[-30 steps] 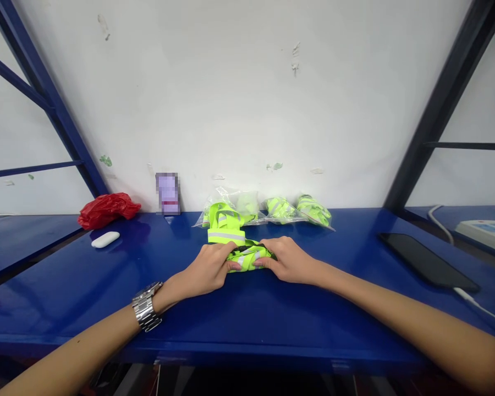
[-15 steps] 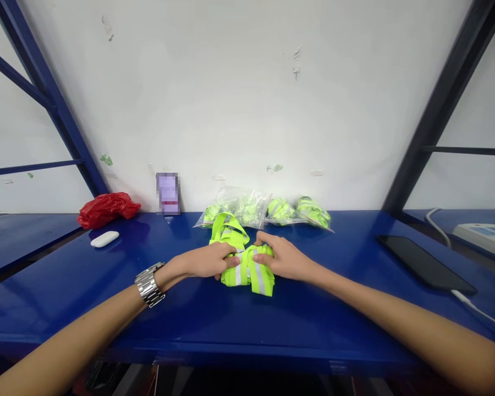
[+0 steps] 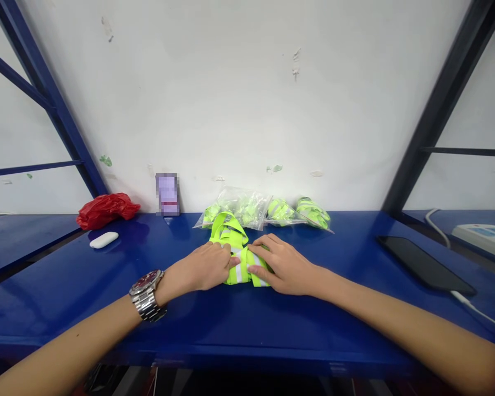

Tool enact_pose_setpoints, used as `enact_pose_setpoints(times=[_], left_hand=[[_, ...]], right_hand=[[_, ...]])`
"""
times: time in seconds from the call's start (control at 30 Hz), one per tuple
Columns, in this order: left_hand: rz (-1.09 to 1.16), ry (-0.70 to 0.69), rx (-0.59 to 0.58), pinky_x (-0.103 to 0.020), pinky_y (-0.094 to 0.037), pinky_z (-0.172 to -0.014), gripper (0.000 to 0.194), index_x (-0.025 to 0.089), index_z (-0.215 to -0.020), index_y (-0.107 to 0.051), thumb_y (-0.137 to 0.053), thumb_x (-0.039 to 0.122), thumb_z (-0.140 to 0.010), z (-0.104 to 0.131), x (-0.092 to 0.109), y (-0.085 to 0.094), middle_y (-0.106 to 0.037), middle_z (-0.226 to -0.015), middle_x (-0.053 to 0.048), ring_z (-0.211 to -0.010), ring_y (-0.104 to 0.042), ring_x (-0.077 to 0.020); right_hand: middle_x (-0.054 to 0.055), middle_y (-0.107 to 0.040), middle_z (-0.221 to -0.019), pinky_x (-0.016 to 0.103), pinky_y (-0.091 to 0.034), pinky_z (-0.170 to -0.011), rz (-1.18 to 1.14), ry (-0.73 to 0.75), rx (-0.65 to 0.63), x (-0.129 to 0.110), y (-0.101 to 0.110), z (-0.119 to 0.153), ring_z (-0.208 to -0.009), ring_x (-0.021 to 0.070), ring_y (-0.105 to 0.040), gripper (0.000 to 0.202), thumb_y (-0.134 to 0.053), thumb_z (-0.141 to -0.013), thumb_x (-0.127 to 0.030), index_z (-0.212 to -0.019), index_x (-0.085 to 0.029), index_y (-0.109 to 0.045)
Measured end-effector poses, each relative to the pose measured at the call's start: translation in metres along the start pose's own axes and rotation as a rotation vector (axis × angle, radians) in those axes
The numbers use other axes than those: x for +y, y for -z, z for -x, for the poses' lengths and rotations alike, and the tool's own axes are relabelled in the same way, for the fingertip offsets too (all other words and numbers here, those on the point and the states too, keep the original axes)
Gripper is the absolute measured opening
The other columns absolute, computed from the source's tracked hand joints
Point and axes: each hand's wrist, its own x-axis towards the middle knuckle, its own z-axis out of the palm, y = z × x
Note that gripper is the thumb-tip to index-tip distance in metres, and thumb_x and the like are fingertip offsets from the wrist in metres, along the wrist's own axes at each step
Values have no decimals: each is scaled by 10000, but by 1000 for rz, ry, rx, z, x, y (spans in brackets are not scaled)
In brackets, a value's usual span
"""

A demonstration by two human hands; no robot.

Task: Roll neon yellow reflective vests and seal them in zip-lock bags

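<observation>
The person wears a wristwatch (image 3: 147, 297) on the left wrist. Its case is round and silver-toned, its dial (image 3: 143, 282) dark red; dial markings are too small to read. The bracelet (image 3: 149, 309) is shiny metal, built of segmented links. On the elbow side of the watch, the left forearm (image 3: 86, 339) is bare and bears one small spot. On the finger side of the watch, the left hand (image 3: 204, 268) is ungloved. Well to the right of the watch, the right hand (image 3: 286, 267) and right forearm (image 3: 379, 313) are likewise bare.
</observation>
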Motion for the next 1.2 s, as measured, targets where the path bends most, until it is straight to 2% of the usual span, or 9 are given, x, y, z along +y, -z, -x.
enact_pose_setpoints(times=[0.1, 0.2, 0.3, 0.4, 0.53, 0.7, 0.83, 1.0, 1.2], left_hand=[[-131, 0, 199, -400, -461, -720, 318, 131, -1055, -516, -292, 345, -983, 4, 6, -6, -553, -959, -130, -804, -557, -254], [-189, -108, 339, -393, -476, -734, 195, 170, -1084, -506, -371, 214, -950, 5, 9, -17, -511, -1059, -131, -891, -533, -256], [-221, -253, 406, -398, -481, -798, 285, 172, -1153, -487, -378, 78, -907, 7, 11, -28, -517, -1107, -124, -963, -518, -253], [-179, -298, 412, -403, -491, -838, 319, 116, -1257, -427, -406, 219, -956, 13, 14, -31, -549, -1105, -139, -986, -535, -261], [-151, -287, 419, -432, -462, -949, 550, 64, -1343, -338, -411, 446, -954, 19, 15, -30, -502, -1254, -207, -1144, -505, -313], [-151, -258, 357, -430, -472, -943, 432, 79, -1341, -353, -335, 329, -989, 16, 10, -30, -528, -1222, -197, -1127, -532, -307], [-85, -245, 363, -443, -477, -935, 422, 102, -1370, -310, -301, 303, -1000, 14, 8, -32, -514, -1232, -197, -1129, -528, -302], [7, -212, 354, -413, -482, -934, 400, 159, -1380, -273, -325, 185, -983, 15, 5, -36, -479, -1243, -171, -1128, -520, -269], [42, -192, 364, -435, -482, -937, 449, 155, -1392, -248, -317, 95, -952, 14, 5, -41, -451, -1262, -190, -1150, -503, -277]], right_hand=[[183, -517, -1130, 421, -515, -809, -42, 49, -51, 1, 6, 3, -1066, 292, -476, 574, -484, -896, -528, -1264, -88, -482], [189, -510, -1107, 429, -524, -799, 1, 58, -88, 3, 5, 3, -1053, 295, -486, 522, -458, -919, -488, -1238, -77, -495], [183, -509, -1068, 440, -529, -783, 37, 51, -82, 5, 1, 2, -1027, 295, -495, 486, -456, -921, -479, -1192, -80, -515], [181, -508, -1059, 436, -529, -785, 35, 39, -75, 6, -3, 2, -1028, 295, -496, 490, -455, -920, -482, -1185, -74, -514], [192, -516, -1072, 463, -503, -833, 1, 58, -72, 6, -1, 4, -1036, 298, -487, 537, -419, -928, -506, -1225, -66, -500], [239, -491, -1188, 483, -463, -914, -24, 120, -106, 8, 3, 5, -1134, 317, -445, 665, -427, -925, -511, -1377, -29, -348], [215, -532, -1139, 451, -496, -855, 57, 120, -74, 13, -5, 0, -1082, 297, -488, 534, -463, -942, -365, -1372, -66, -355], [197, -564, -1081, 418, -510, -824, 235, 162, -54, 20, -15, -6, -1013, 283, -534, 596, -478, -928, -420, -1362, -34, -343], [148, -558, -994, 301, -492, -581, 346, 126, -101, 17, -16, -12, -919, 261, -545, 389, -370, -982, -357, -1237, -69, -427]])
